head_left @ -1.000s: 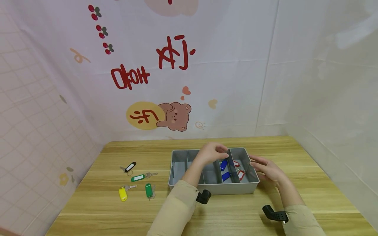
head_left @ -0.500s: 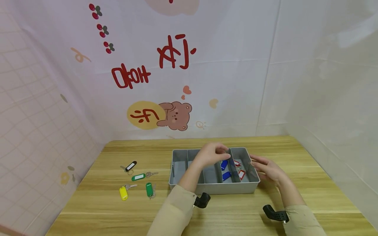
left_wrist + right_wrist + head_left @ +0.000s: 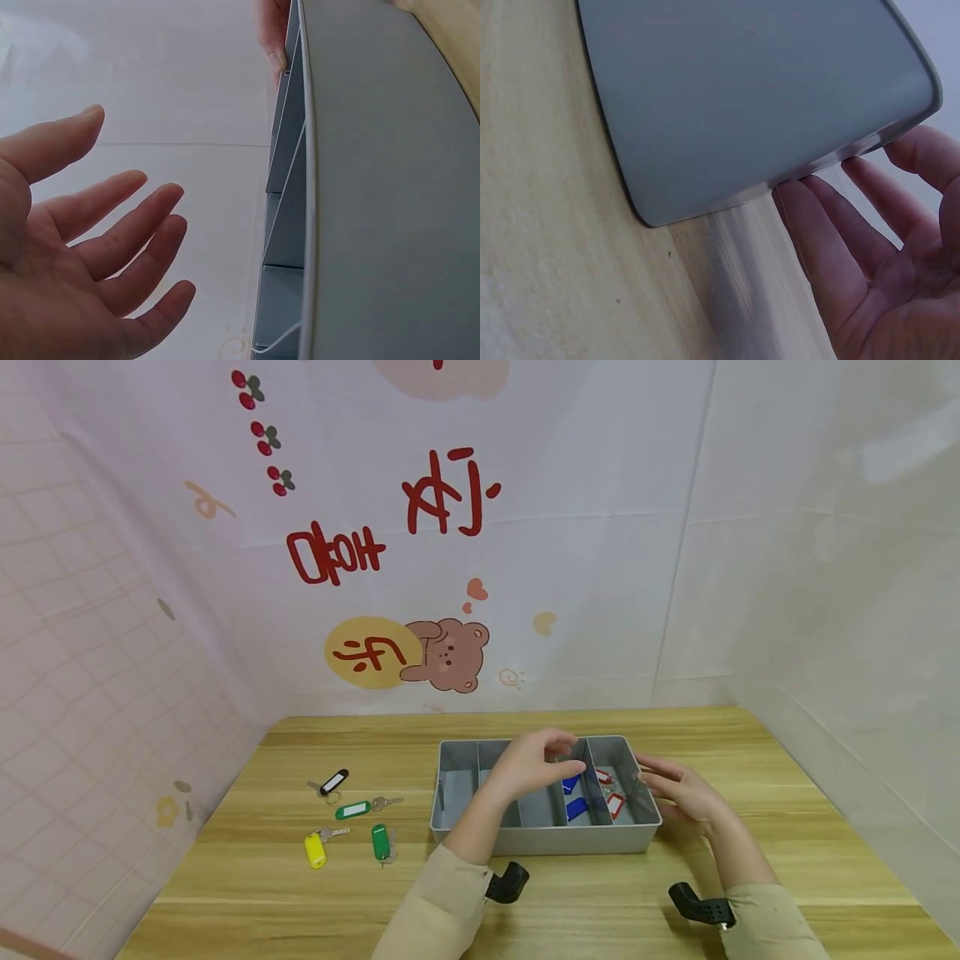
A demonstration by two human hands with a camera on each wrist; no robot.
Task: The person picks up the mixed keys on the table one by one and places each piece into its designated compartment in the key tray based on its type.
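Observation:
My left hand (image 3: 528,764) hovers over the middle compartments of a grey divided box (image 3: 577,840). Its fingers are spread and loosely bent, with nothing between them, as the left wrist view shows. Below and beside that hand, blue key tags (image 3: 577,809) lie in one compartment, one partly hidden by the thumb. The rightmost compartment holds red key tags (image 3: 615,806). At the box's right end, my right hand (image 3: 686,793) touches the outer wall with extended fingers (image 3: 821,240); its thumb is at the rim.
Left of the box on the wooden table (image 3: 285,910) lie keys with a black tag (image 3: 333,782), a yellow tag (image 3: 315,852) and two green tags, one flat (image 3: 353,810) and one upright in view (image 3: 381,842). A printed white cloth (image 3: 592,568) hangs behind.
My left hand's thumb and fingers have spread wider apart over the box, and the hand has shifted slightly. The right hand stays at the box's end.

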